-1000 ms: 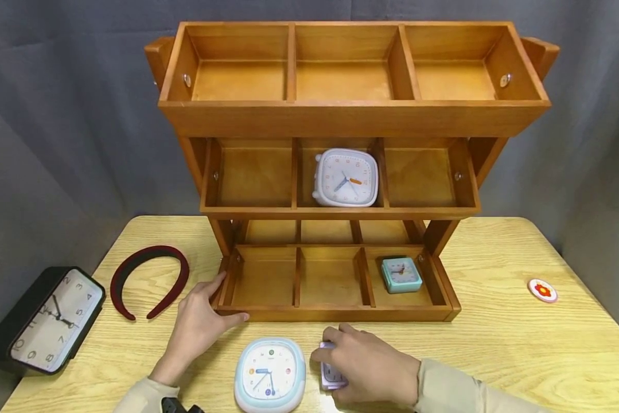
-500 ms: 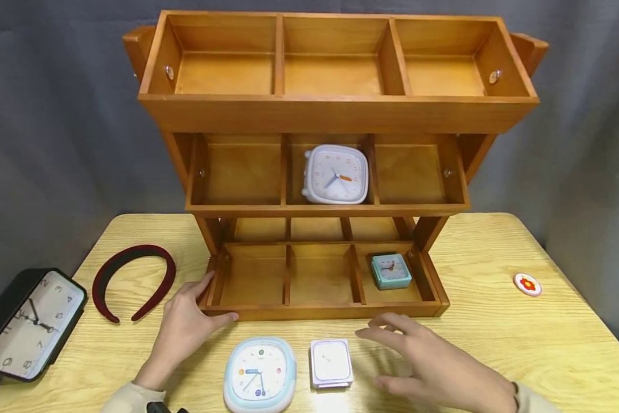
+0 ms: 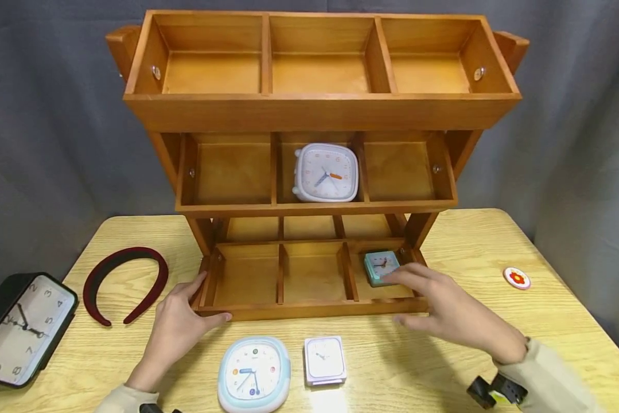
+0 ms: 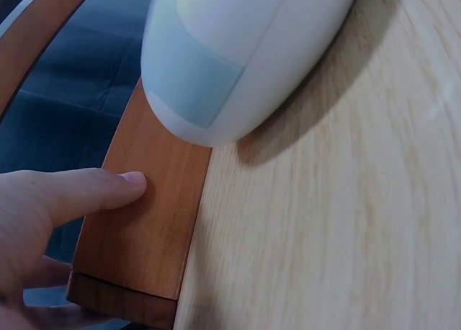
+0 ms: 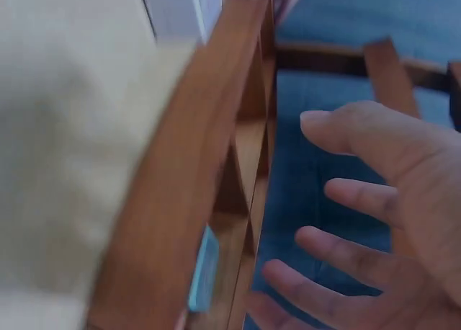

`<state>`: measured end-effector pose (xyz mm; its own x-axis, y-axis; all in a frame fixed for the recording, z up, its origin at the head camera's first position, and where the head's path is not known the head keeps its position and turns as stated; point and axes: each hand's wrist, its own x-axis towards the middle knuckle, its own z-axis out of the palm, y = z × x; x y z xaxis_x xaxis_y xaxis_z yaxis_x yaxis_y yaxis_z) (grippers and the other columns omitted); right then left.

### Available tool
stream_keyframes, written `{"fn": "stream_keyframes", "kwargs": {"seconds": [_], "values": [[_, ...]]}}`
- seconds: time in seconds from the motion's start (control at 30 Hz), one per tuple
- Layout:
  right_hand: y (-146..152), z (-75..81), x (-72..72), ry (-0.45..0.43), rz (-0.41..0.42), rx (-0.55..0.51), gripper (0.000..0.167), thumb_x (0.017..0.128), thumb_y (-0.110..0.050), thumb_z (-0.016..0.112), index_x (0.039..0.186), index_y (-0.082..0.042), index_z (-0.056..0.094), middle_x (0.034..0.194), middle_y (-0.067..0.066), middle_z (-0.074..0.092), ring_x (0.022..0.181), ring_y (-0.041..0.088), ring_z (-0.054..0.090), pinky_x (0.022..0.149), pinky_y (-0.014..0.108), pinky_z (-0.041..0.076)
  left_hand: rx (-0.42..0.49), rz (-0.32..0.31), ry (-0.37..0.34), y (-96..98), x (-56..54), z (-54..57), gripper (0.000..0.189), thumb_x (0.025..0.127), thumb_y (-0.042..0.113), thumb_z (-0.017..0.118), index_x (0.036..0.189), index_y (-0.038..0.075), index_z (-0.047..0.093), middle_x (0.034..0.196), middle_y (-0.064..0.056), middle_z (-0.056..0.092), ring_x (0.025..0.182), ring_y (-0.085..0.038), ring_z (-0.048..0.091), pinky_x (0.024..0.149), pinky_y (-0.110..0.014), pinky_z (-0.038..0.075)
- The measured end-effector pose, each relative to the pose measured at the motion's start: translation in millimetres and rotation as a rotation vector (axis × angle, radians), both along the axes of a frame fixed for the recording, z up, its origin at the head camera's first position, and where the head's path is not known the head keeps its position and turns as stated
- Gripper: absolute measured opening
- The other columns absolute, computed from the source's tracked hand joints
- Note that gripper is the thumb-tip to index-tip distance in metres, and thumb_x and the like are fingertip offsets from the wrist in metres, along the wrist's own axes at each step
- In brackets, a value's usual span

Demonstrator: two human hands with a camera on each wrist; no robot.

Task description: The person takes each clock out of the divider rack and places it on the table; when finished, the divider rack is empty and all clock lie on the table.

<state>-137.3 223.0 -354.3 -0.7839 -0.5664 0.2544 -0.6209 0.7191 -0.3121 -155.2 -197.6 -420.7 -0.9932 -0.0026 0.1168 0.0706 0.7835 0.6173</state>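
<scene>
A three-tier wooden rack [image 3: 309, 312] stands on the table. My left hand [image 3: 177, 328] holds its bottom left corner, thumb [image 4: 115, 189] against the front board and fingers round the end. With fingers spread and nothing held, my right hand [image 3: 451, 307] hovers over the bottom tier's right corner. Its fingertips overlap the edge of a small teal clock [image 3: 382, 266] in the right compartment; contact cannot be told. In front of the rack lie a light-blue rounded clock [image 3: 254, 373] and a small lilac square clock [image 3: 324, 360]. A white clock [image 3: 327, 173] sits in the middle tier's centre compartment.
At the left are a dark red headband [image 3: 159, 281] and a large black-framed clock [image 3: 30, 330]. A round badge with a red flower [image 3: 517, 278] lies at the right. Grey curtain [image 3: 572, 115] hangs behind the table.
My right hand has let go of the lilac clock, drawn right and risen to the rack's right corner. My left hand keeps its place at the rack. The head view has shifted slightly.
</scene>
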Motion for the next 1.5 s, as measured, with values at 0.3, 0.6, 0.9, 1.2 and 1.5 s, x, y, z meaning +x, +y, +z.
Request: {"fn": "stream_keyframes", "kwargs": {"seconds": [0.3,0.6,0.9,1.2,1.5], "values": [[9,-5.1,-68.9,-0.022,-0.062,0.041,0.050,0.074,-0.013,0.080,0.120,-0.004,0.064,0.113,0.014,0.066,0.099,0.029,0.064,0.083,0.045,0.052,0.009,-0.004,-0.004,0.2,-1.6,0.8,0.096,0.066,0.034,0.089,0.143,-0.001,0.044,0.133,-0.034,0.051,0.115,-0.054,0.054,0.090,-0.064,0.046],[-1,-28.6,-92.5,-0.129,-0.038,0.123,0.056,0.066,-0.010,0.083,0.119,-0.003,0.064,0.111,0.013,0.065,0.090,0.024,0.058,0.073,0.033,0.047,0.015,-0.003,0.000,0.0,-2.4,-0.1,0.095,0.066,0.032,0.089,0.143,-0.001,0.044,0.134,-0.034,0.050,0.117,-0.054,0.053,0.092,-0.064,0.045],[-11,-44.6,-102.6,-0.186,-0.026,0.194,0.063,0.065,-0.007,0.085,0.123,-0.005,0.062,0.121,0.015,0.063,0.106,0.031,0.056,0.091,0.052,0.044,0.010,0.005,-0.019,-0.3,-1.1,0.7,0.096,0.066,0.033,0.089,0.143,-0.001,0.044,0.134,-0.034,0.050,0.117,-0.056,0.051,0.091,-0.065,0.045],[-11,-45.0,-104.9,-0.173,-0.005,0.223,0.064,0.064,-0.008,0.087,0.123,-0.006,0.061,0.122,0.015,0.063,0.110,0.035,0.056,0.097,0.055,0.041,0.010,0.005,-0.014,-1.1,-1.2,1.5,0.096,0.065,0.033,0.089,0.143,-0.001,0.044,0.134,-0.035,0.050,0.116,-0.056,0.052,0.091,-0.065,0.045],[-10,-17.8,-96.8,-0.159,0.001,0.135,0.067,0.066,-0.011,0.088,0.127,-0.004,0.062,0.099,0.004,0.068,0.079,0.014,0.056,0.069,0.029,0.048,0.016,0.005,-0.008,-2.3,-0.5,0.4,0.096,0.065,0.033,0.089,0.143,0.000,0.044,0.135,-0.034,0.050,0.119,-0.054,0.051,0.093,-0.063,0.045]]}}
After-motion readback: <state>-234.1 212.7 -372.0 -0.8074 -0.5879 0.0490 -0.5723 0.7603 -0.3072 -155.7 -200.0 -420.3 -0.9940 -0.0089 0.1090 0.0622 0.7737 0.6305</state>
